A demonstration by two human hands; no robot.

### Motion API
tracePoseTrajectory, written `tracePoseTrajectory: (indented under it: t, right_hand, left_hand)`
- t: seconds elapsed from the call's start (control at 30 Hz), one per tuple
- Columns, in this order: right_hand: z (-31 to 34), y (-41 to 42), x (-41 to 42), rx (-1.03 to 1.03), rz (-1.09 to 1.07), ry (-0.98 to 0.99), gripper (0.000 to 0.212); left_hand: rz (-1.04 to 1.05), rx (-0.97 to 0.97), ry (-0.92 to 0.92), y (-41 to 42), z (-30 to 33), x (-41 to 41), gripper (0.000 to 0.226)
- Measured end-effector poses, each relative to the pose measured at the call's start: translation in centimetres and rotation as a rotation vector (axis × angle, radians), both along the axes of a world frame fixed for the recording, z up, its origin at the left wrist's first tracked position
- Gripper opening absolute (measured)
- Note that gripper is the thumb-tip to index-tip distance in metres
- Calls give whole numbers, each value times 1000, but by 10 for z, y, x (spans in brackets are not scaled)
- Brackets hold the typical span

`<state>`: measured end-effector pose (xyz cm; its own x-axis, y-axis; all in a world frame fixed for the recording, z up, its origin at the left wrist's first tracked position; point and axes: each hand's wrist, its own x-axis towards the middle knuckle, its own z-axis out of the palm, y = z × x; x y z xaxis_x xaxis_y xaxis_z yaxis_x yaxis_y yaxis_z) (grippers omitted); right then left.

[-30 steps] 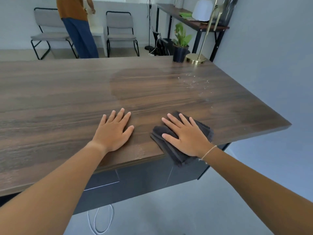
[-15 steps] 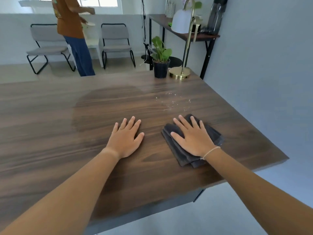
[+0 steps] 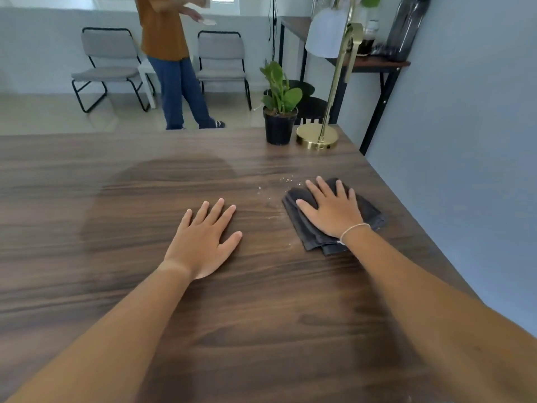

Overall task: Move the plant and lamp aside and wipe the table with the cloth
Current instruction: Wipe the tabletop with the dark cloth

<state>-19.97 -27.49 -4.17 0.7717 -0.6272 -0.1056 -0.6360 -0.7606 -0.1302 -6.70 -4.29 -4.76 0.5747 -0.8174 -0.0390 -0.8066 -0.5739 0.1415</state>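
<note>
Head view: right hand (image 3: 332,212) flat, fingers straight, on cloth (image 3: 369,212); left hand (image 3: 205,239) flat on table (image 3: 116,286); risk, crumbs (image 3: 286,180) pushed toward plant (image 3: 279,112) and lamp (image 3: 317,136).

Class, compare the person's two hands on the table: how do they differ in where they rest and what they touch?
The left hand lies on bare wood of the table; the right hand presses the folded dark cloth. The right hand reaches farther forward, near scattered crumbs, and has a string bracelet at its wrist; the left has none. Both lie flat, palm down, fingers straight.

Dark wood table (image 3: 87,286): folded grey cloth (image 3: 369,207) flat on it, crumbs (image 3: 286,179) just beyond the cloth, potted plant (image 3: 279,112) and brass lamp (image 3: 317,136) side by side farther back.
</note>
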Motion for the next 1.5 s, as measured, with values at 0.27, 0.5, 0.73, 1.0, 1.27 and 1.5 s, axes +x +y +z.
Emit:
tracePoseTrajectory:
  t: [0.27, 0.5, 0.73, 1.0, 1.27, 1.5]
  right_hand:
    - [5, 27, -73, -12, 372, -53, 82]
    - [4, -49, 37, -5, 3, -4, 64]
    - [2, 25, 50, 5, 439, -93, 73]
    - [5, -30, 117, -3, 76, -15, 58]
    - [0, 22, 158, -7, 283, -79, 54]
    - [2, -16, 138, -3, -39, -14, 54]
  left_hand:
    - [-6, 21, 39, -2, 4, 2, 88]
    - [130, -1, 37, -10, 12, 46, 62]
    - [146, 21, 15, -31, 13, 104, 60]
    - [120, 36, 19, -29, 6, 147, 62]
    - [79, -17, 39, -26, 2, 159, 57]
    - [67, -34, 38, -27, 0, 160, 58]
